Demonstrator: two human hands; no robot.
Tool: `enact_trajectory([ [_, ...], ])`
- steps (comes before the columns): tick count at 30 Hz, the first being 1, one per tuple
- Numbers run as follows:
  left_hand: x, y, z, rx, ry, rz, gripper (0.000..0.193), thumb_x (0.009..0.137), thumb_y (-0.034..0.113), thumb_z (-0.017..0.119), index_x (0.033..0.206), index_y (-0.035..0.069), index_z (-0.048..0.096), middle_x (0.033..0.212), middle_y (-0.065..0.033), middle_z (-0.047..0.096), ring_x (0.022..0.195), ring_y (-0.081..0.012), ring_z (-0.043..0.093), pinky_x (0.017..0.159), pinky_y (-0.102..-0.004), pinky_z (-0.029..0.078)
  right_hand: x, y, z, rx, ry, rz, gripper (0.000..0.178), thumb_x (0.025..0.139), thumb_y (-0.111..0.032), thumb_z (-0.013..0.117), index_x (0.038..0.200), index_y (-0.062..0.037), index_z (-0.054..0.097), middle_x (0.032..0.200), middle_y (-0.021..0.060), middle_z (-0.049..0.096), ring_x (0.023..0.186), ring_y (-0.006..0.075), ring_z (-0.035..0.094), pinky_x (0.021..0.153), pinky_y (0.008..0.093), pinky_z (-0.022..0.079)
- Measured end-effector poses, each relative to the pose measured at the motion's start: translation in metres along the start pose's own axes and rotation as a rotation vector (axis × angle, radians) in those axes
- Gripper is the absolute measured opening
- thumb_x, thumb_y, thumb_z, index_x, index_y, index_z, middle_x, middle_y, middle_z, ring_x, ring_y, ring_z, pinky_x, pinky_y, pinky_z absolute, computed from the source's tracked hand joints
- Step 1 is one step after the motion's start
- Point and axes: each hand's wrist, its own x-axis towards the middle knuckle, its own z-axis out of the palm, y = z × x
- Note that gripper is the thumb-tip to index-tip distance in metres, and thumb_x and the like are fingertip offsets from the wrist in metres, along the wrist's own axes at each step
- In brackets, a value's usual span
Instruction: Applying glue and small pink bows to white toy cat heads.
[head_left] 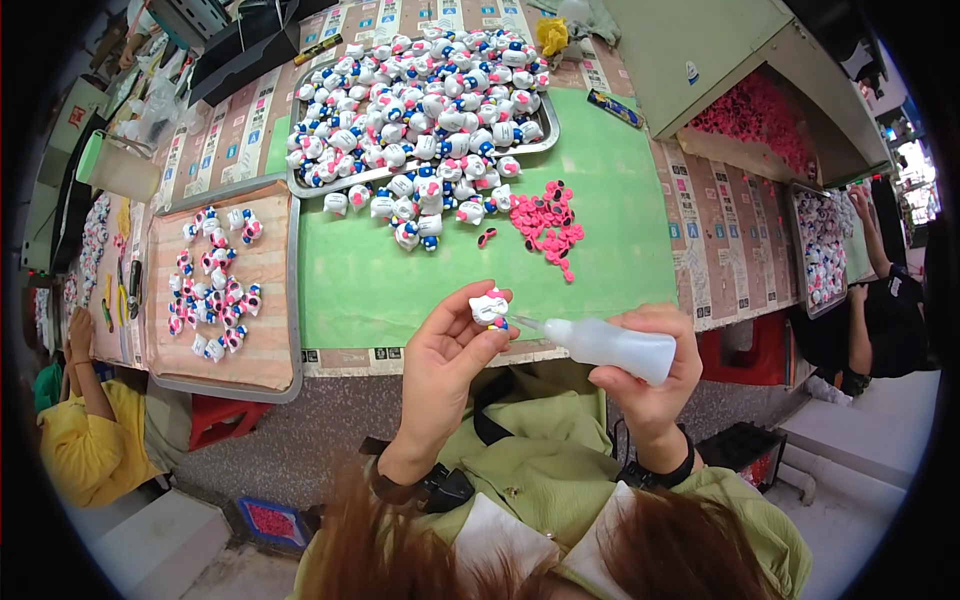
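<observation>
Between the thumb and fingers of my left hand (447, 350) is a small white cat figurine (489, 307) with pink and blue parts. My right hand (655, 375) grips a white squeeze bottle (620, 348), tilted so its thin nozzle points left and meets or nearly meets the figurine. Just beyond lies a loose pile of small pink pieces with black spots (548, 228), one of them apart to the left. Many similar figurines (430, 110) heap over a metal tray and spill past its near edge onto the green mat (390, 300).
At left, a metal-rimmed tray (294, 345) holds several figurines with pink-and-black pieces on them. A box-like cabinet (700, 60) with pink pieces inside stands at far right. Markers, a jug (118, 165) and hand tools lie around. Other people sit at both sides; a red stool (755, 352) is at right.
</observation>
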Motion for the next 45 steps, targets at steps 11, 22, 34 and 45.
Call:
enact_trajectory([
  [11, -0.0009, -0.0008, 0.0018, -0.008, -0.007, -0.003, 0.041, 0.077, -0.001, 0.052, 0.116, -0.003, 0.039, 0.110, -0.0157, 0.049, 0.083, -0.0150, 0.055, 0.072, -0.0250, 0.044, -0.0011, 0.0054, 0.0015, 0.029, 0.030, 0.027, 0.043, 0.058, -0.013, 0.077, 0.091, -0.0026, 0.052, 0.082, 0.0096, 0.055, 0.071, 0.0155, 0.055, 0.062, 0.0248, 0.044],
  [22, -0.0008, -0.0015, 0.0009, 0.010, -0.024, -0.008, 0.041, 0.077, -0.001, 0.052, 0.116, -0.003, 0.038, 0.110, -0.0154, 0.049, 0.084, -0.0146, 0.055, 0.073, -0.0251, 0.044, -0.0008, 0.0067, 0.0039, 0.038, 0.008, 0.018, 0.042, 0.058, -0.014, 0.077, 0.090, -0.0027, 0.053, 0.080, 0.0089, 0.056, 0.068, 0.0150, 0.056, 0.059, 0.0240, 0.045],
  [34, -0.0011, -0.0036, -0.0011, 0.003, -0.004, 0.000, 0.040, 0.078, -0.002, 0.050, 0.116, -0.003, 0.039, 0.111, -0.0164, 0.048, 0.087, -0.0169, 0.055, 0.075, -0.0261, 0.045, -0.0007, 0.0027, -0.0007, 0.062, 0.045, 0.041, 0.040, 0.059, -0.011, 0.076, 0.089, -0.0014, 0.052, 0.080, 0.0091, 0.055, 0.069, 0.0149, 0.055, 0.060, 0.0241, 0.044],
  [45, -0.0024, -0.0008, -0.0007, -0.084, -0.056, -0.032, 0.039, 0.079, -0.004, 0.047, 0.117, -0.004, 0.038, 0.110, -0.0137, 0.048, 0.093, -0.0195, 0.053, 0.082, -0.0297, 0.044, -0.0006, 0.0042, -0.0006, 0.025, 0.040, 0.015, 0.041, 0.057, -0.013, 0.077, 0.089, -0.0018, 0.053, 0.079, 0.0097, 0.056, 0.068, 0.0155, 0.055, 0.059, 0.0245, 0.044],
])
